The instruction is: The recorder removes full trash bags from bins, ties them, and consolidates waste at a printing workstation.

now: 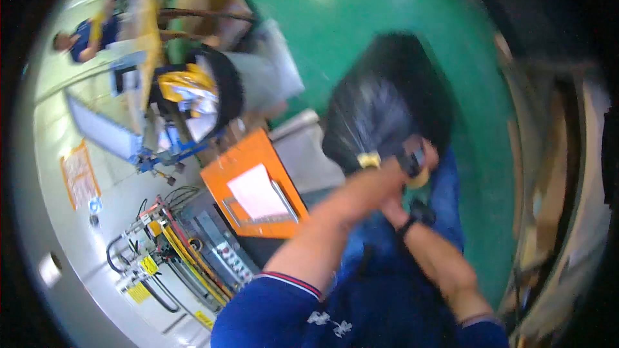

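Note:
A black plastic bag [380, 103], full and bulging, stands on the floor in front of me. My forearms cross at its near end. My left hand [427, 151], beyond a dark wristwatch, curls closed above a yellowish roll of tape [419, 178] and seems to grip it, though motion blurs the fingers. Under my left forearm lies my right hand [391, 206], with a black band on its wrist; its fingers are hidden. A small pale yellow piece [369, 160] shows against the bag's near end, its kind too blurred to tell.
An orange board [258, 183] with a pink sheet and a metal frame is at my left. Beyond it stands a dark round bin [229, 93] holding yellow and white scraps. A machine [174, 258] with cables is lower left, cardboard [554, 167] at right. Another person [93, 35] is far left.

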A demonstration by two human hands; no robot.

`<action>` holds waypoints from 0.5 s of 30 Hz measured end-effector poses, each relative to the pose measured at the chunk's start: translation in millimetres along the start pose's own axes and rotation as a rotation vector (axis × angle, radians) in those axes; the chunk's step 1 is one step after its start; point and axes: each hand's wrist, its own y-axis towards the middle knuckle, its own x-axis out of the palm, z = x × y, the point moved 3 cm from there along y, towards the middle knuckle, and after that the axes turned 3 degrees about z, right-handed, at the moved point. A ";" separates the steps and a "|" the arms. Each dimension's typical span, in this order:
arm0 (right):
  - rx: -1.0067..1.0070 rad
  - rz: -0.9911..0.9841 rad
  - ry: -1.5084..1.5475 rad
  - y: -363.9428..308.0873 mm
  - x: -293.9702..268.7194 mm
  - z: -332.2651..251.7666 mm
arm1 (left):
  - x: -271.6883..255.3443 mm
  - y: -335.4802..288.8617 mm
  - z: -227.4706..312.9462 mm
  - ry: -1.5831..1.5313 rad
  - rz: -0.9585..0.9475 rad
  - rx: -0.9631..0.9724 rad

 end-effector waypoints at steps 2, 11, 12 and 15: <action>-0.131 0.286 -0.130 -2.1 -1.0 40.2 | -15.7 19.9 -6.2 0.027 0.101 0.053; -0.058 0.271 -0.251 -6.6 -23.3 33.2 | -23.1 -76.8 -124.8 -0.688 0.241 -0.026; -0.068 0.258 -0.263 -6.6 -25.5 34.5 | -14.9 -92.4 -130.3 -0.737 0.273 -0.086; -0.068 0.168 -0.326 -9.9 -24.1 21.3 | 16.4 -139.8 -137.2 -0.915 0.306 -0.249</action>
